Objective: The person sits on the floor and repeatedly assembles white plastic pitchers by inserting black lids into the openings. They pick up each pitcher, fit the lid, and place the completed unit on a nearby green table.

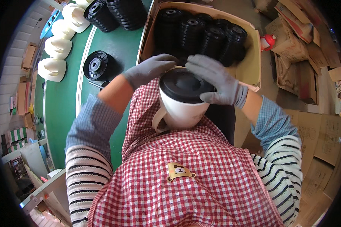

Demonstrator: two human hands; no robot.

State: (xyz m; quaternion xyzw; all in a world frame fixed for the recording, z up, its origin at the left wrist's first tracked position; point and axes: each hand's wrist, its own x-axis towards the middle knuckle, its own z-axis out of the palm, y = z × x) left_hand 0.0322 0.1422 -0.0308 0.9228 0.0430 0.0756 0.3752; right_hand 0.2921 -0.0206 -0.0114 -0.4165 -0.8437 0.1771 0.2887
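Where the right hand (220, 81) overlaps, the lid (181, 87) is hidden

Jug (182, 112) — smooth plastic, apron (147, 155) — cloth

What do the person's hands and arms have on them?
The left hand and right hand wear plain grey fabric gloves. Higher up come blue, finely patterned cloth cuffs, then whitish long sleeves with thin black stripes.
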